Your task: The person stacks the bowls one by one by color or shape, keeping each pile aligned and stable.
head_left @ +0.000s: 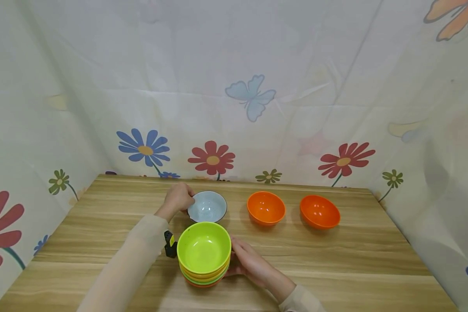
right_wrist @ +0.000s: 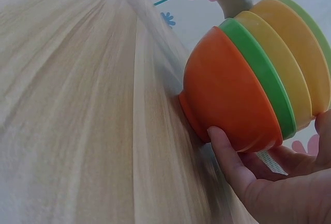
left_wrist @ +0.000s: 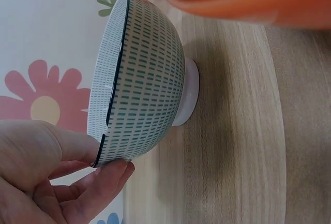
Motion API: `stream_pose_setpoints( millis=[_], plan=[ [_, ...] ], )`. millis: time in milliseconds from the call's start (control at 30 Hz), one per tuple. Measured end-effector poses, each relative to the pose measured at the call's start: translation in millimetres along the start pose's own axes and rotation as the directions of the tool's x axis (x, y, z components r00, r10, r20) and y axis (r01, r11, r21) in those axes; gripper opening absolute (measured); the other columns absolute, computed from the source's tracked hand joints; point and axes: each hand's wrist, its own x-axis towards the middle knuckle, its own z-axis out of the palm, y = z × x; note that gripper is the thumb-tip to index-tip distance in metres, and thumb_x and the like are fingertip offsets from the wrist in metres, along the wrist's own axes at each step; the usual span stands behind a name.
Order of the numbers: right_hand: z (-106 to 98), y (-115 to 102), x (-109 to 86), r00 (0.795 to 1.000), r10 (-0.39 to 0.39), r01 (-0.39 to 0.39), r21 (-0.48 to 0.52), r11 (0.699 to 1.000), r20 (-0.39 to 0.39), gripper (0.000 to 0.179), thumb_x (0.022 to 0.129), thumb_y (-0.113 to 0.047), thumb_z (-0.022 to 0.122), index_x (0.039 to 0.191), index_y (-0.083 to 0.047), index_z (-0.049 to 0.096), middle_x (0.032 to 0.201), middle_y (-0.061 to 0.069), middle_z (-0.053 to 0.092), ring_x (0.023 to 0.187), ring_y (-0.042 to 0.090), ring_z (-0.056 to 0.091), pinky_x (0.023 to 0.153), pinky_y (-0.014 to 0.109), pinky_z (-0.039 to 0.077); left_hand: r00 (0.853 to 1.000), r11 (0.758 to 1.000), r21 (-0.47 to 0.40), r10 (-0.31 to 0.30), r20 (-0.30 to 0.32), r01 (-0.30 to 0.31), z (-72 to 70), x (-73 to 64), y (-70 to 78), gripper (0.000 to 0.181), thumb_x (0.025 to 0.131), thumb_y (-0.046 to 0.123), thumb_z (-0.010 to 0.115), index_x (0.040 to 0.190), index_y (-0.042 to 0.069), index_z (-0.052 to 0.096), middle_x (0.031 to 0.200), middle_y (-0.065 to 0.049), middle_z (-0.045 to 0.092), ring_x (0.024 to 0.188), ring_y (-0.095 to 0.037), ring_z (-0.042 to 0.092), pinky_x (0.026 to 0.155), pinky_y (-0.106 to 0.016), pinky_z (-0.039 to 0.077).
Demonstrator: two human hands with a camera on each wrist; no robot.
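At the far side of a stack of bowls (head_left: pixel 204 253), a pale bowl (head_left: pixel 208 207) with rows of green dashes and a dark rim stands on its white foot on the table. My left hand (left_wrist: pixel 67 177) pinches that bowl's rim between thumb and fingers. The stack has a lime bowl on top, yellow ones below, then a green one and an orange bowl (right_wrist: pixel 227 89) at the bottom. From the right side my right hand (head_left: pixel 253 265) holds the stack, with fingers low on the orange bowl and the thumb higher up. Some fingertips are hidden.
Two orange bowls, one nearer (head_left: pixel 266 209) and one farther right (head_left: pixel 320 212), stand apart along the back of the wooden table (head_left: pixel 335 268). A flowered cloth (head_left: pixel 288 143) hangs behind the table. A black device (head_left: pixel 170 245) sits at the left wrist.
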Motion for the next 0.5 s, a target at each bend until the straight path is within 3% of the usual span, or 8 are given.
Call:
stream_pose_setpoints(
  millis=[500],
  plan=[
    [0.9, -0.5, -0.6, 1.0, -0.002, 0.002, 0.006, 1.0, -0.001, 0.058, 0.098, -0.043, 0.033, 0.136, 0.001, 0.036, 0.115, 0.014, 0.056, 0.098, 0.021, 0.057, 0.079, 0.049, 0.053, 1.0, 0.999, 0.041, 0.02, -0.013, -0.019, -1.2, -3.3, 1.9, 0.01, 0.081, 0.004, 0.063, 0.086, 0.001, 0.07, 0.076, -0.011, 0.062, 0.05, -0.015, 0.059, 0.046, -0.022, 0.051]
  ],
)
